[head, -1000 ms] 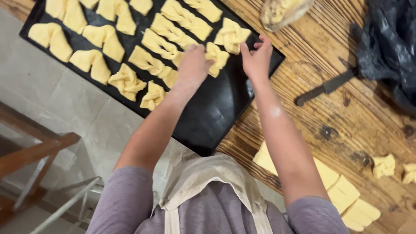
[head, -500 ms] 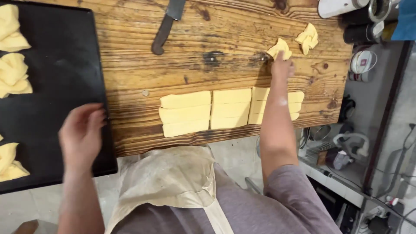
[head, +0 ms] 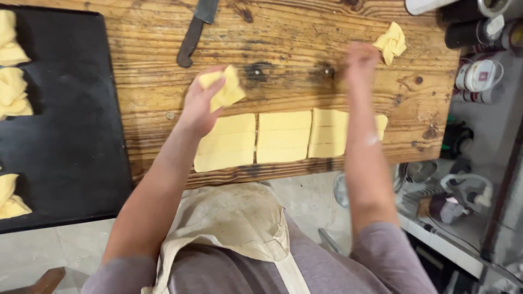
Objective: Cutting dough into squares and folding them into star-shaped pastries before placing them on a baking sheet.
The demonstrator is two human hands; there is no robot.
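Seen from above, a worn wooden table (head: 283, 32) fills most of the view, its grain running side to side. A large black baking tray (head: 71, 136) lies at its left end, with folded yellow pastries (head: 12, 92) lined along the tray's left edge. Near the front edge of the table lies a row of flat yellow dough rectangles (head: 283, 136), set side by side and touching.

The person wears a beige apron (head: 229, 228) over a mauve shirt, and both bare forearms reach out over the table. The left hand (head: 201, 103) is raised above the left end of the dough row, its fingers closed around a folded dough piece (head: 223, 90), which is lifted clear of the wood. The right hand (head: 360, 60) is blurred; whether it is open or closed cannot be told. It is just beside a second folded dough piece (head: 391, 42) resting on the wood near the table's right end.

A dark-handled knife (head: 193, 34) lies at the far side of the table. Cans and small jars (head: 479, 76) crowd a shelf to the right.
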